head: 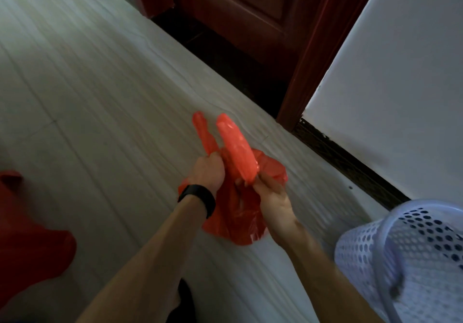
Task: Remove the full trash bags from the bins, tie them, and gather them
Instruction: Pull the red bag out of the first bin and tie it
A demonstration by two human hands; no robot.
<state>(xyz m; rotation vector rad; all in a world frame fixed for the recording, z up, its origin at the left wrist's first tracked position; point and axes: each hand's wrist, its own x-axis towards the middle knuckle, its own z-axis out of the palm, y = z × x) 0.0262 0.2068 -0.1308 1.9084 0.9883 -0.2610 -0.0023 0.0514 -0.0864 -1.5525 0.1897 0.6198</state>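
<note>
A red plastic trash bag (238,220) hangs over the tiled floor between my two hands. My left hand (208,172), with a black band on its wrist, grips one twisted handle strip that sticks up past the fist. My right hand (273,197) pinches the base of the other, wider handle strip. Both strips point away from me, side by side. The bag's body sags below my hands.
A pale perforated plastic bin (411,260) stands at the lower right by the white wall (400,72). A dark red door and frame (250,22) lie ahead. Something red (27,235) shows at the left edge. Grey floor tiles (87,97) spread to the left.
</note>
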